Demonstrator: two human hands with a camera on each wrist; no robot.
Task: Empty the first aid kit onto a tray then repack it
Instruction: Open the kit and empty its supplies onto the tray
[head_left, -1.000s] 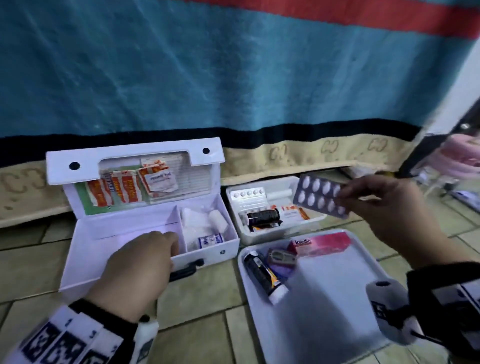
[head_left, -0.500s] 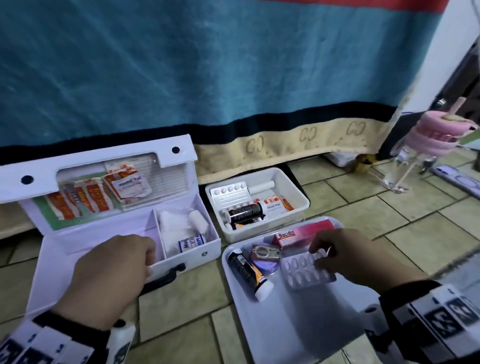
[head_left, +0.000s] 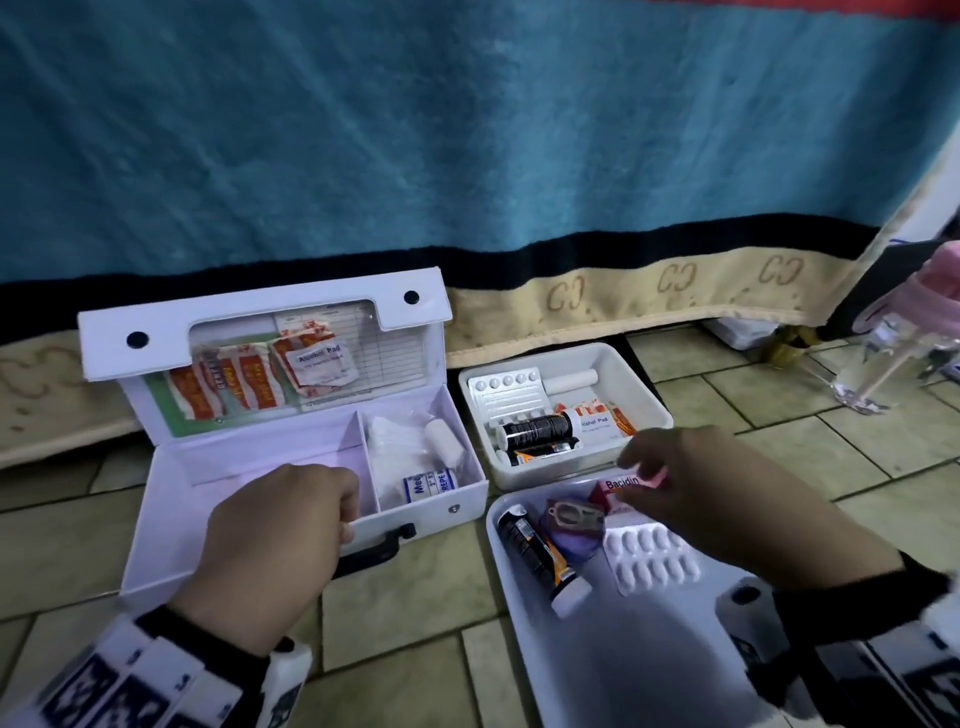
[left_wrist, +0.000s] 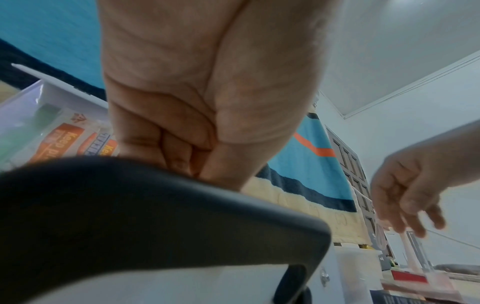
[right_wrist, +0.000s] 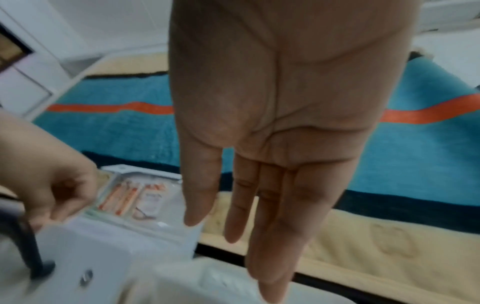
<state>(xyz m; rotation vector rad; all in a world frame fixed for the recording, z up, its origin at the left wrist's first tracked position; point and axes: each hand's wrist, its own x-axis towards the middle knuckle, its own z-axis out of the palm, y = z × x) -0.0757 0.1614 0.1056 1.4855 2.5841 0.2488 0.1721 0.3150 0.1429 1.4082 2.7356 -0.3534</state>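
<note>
The white first aid kit (head_left: 441, 514) stands open on the tiled floor, with a bandage roll (head_left: 444, 444) and gauze in its right compartment. My left hand (head_left: 337, 514) grips the kit's front wall just above the black handle (left_wrist: 155, 205), fingers curled over the rim. The white tray (head_left: 649, 675) holds a blister pack (head_left: 652, 556), a dark tube (head_left: 540, 556) and a pink box (head_left: 623, 482). My right hand (head_left: 649, 467) hovers over the pink box with straight fingers (right_wrist: 259, 236) and holds nothing.
A white bin (head_left: 644, 384) behind the tray holds a dark bottle (head_left: 535, 428), a pill strip and alcohol pads. Plasters sit in the kit's lid (head_left: 317, 364). A blue blanket hangs behind everything. A clear bottle with a pink lid (head_left: 893, 353) stands at the far right.
My right hand brought the blister pack down onto the tray, let go of it and moved up over the pink box. My left hand stayed on the kit.
</note>
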